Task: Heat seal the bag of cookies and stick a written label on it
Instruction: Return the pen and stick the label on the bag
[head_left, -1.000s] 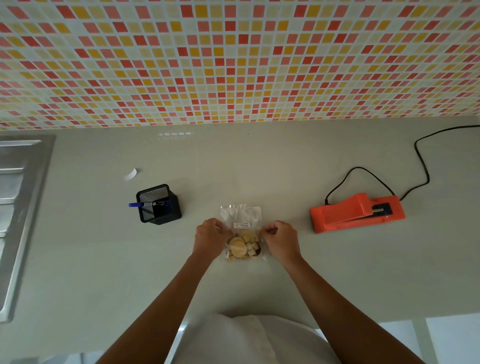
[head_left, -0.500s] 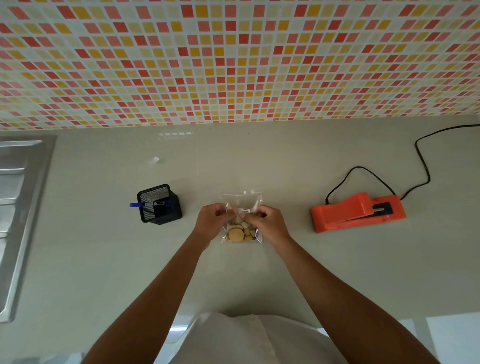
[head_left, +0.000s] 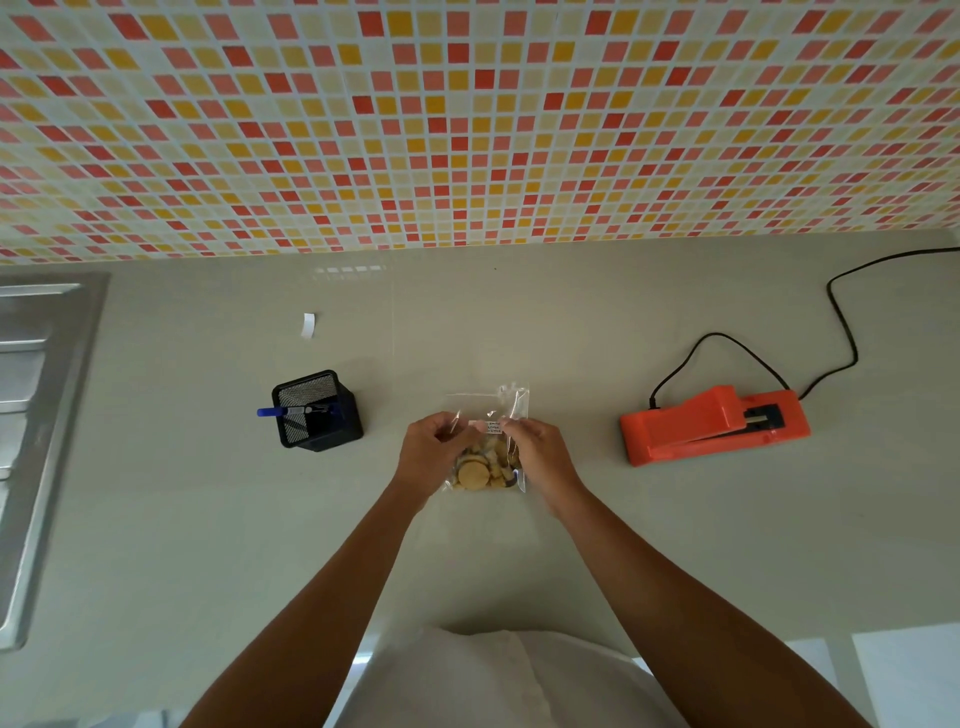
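While both hands close on it, the bag of cookies (head_left: 485, 405) lies on the counter (head_left: 571, 338) well to the left of the orange sealer (head_left: 711, 423), its long axis running away from the person, with the cookies bunched at the near end and the flat clear top pointing toward the tiled wall. The left hand (head_left: 434, 452) curls round the bag's left edge, on the side away from the sealer. The right hand (head_left: 540, 457), on the side nearer the sealer, pinches the bag with narrow fingertips right at the small white label (head_left: 493, 427). That label sits across the bag's middle, just above the cookies; its writing is too small to read. Pressing it flat looks like the step in hand, and the right hand is the nearer one for it. Whether the top is sealed cannot be told. Farther left of the sealer, beyond the bag, stands a black mesh pen holder (head_left: 317, 410).
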